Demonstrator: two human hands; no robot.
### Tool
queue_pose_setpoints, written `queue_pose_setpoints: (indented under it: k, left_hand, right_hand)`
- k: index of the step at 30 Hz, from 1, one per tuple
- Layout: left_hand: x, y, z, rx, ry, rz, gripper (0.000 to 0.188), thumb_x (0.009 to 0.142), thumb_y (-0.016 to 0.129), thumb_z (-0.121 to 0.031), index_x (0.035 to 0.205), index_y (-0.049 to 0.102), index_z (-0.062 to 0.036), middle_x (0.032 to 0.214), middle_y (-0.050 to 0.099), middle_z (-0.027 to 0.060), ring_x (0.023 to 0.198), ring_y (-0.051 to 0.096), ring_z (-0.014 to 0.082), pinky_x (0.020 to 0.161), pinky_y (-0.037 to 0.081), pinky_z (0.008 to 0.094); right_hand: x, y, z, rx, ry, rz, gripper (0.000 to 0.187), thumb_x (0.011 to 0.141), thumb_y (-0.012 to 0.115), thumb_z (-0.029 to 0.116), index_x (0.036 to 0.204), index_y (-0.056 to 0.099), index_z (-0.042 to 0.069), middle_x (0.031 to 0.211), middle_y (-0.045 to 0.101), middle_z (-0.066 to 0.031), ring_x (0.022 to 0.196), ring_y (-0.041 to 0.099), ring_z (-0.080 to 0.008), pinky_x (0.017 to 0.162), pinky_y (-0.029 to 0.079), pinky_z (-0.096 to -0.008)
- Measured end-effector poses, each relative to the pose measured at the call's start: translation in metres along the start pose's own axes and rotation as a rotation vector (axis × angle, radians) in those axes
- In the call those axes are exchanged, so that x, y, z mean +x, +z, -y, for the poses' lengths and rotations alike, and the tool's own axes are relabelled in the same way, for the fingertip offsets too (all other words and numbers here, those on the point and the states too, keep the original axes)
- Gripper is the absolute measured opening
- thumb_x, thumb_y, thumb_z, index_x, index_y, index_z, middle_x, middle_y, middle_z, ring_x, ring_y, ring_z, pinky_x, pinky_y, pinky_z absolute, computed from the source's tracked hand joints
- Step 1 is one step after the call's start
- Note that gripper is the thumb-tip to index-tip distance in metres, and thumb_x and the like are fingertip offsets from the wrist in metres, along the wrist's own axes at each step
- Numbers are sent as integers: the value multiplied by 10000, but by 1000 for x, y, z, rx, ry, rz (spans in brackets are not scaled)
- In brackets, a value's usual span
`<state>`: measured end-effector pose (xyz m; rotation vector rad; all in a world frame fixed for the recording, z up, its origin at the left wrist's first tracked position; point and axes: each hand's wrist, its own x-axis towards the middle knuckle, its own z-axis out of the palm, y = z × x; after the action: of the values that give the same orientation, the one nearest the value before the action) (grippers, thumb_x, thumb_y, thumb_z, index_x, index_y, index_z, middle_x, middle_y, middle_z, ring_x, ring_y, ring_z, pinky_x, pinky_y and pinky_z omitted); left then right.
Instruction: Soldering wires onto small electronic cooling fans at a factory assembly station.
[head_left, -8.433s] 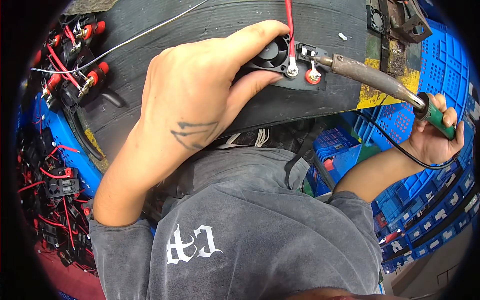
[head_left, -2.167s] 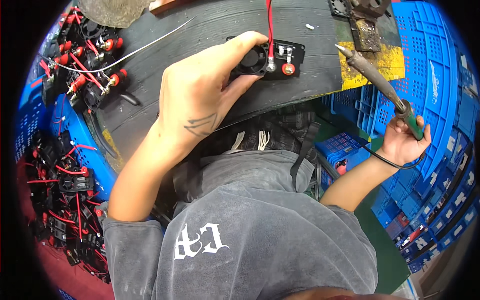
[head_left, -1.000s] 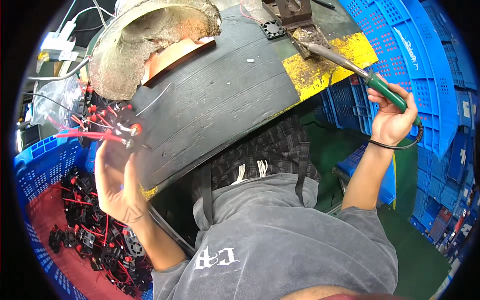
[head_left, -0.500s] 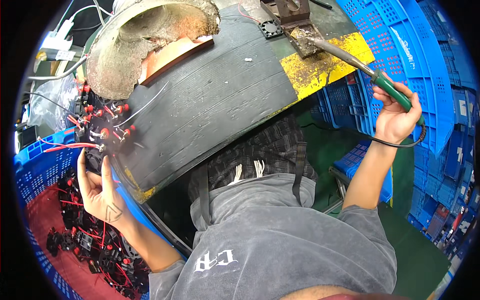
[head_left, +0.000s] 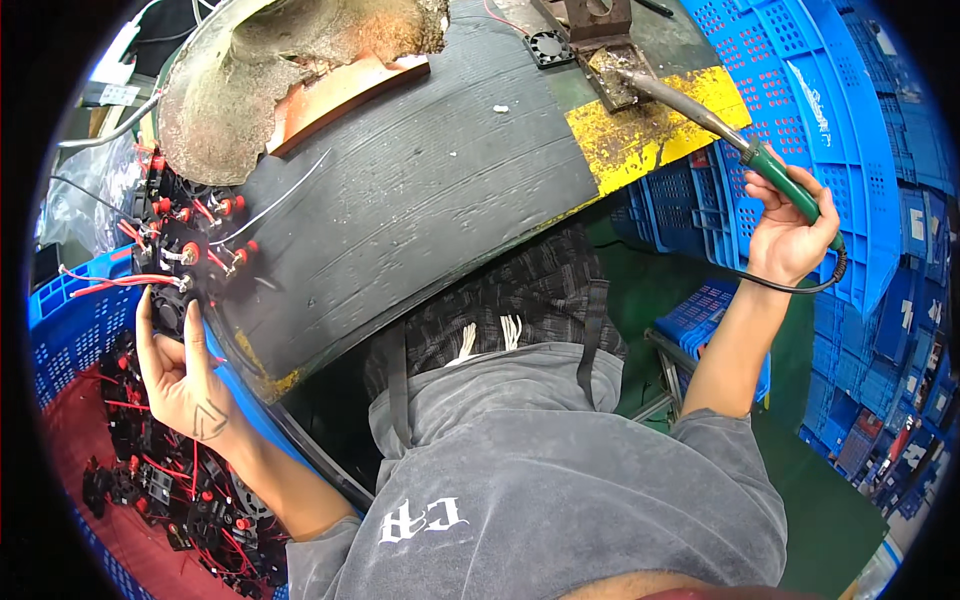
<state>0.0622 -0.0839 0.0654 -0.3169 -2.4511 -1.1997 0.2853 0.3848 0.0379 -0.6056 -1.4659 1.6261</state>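
My left hand (head_left: 188,385) is at the table's near left corner, thumb and fingers gripping the sides of a black fan-like part (head_left: 168,314). Red wires (head_left: 122,284) run out leftward from a metal terminal at its top. Just beyond it, several black parts with red terminals (head_left: 190,253) stand crowded together. On the right, my right hand (head_left: 790,225) is closed around the green handle of a soldering iron (head_left: 790,185). Its long metal shaft slants up to the left, with the tip at a crusted metal rest (head_left: 618,88).
A large crusted funnel-shaped hood (head_left: 215,110) overhangs the dark tabletop (head_left: 420,165), beside an orange-brown strip (head_left: 345,97). A small black fan (head_left: 548,48) lies near the iron rest. Below my left arm, a blue crate (head_left: 75,325) holds wired black parts. Blue crates (head_left: 840,130) stand at right.
The view has shifted slightly, moving the left side of the scene a little up and left. Both hands keep their grips, and the iron tip stays at the rest.
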Motion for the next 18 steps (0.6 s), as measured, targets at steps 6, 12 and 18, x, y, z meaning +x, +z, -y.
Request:
queue_pose_setpoints:
  k: [6,12,18]
  left_hand:
    - [0,2,3,-23,18,10,491,796,687,48,1261,535,19,584,325,-77,500,298,9,486,271,145]
    - [-1,4,1,12,-33,2,488,794,690,46,1257,538,21,582,333,-74,495,307,7,489,270,145]
    - [0,7,2,12,-14,12,486,795,691,41,1256,539,22,579,342,-71,495,308,7,496,270,143]
  right_hand:
    - [1,-1,-3,116,-4,53,497,931,302,293,998,592,-105,1013,611,-335,749,666,-392,676,581,-406]
    - [0,-1,-4,33,3,52,498,931,297,290,1021,589,-103,1045,601,-337,770,668,-387,690,580,-405]
    - [-5,-5,-3,-75,-108,209,460,916,344,277,1033,596,-90,1121,568,-338,830,661,-387,705,579,-413]
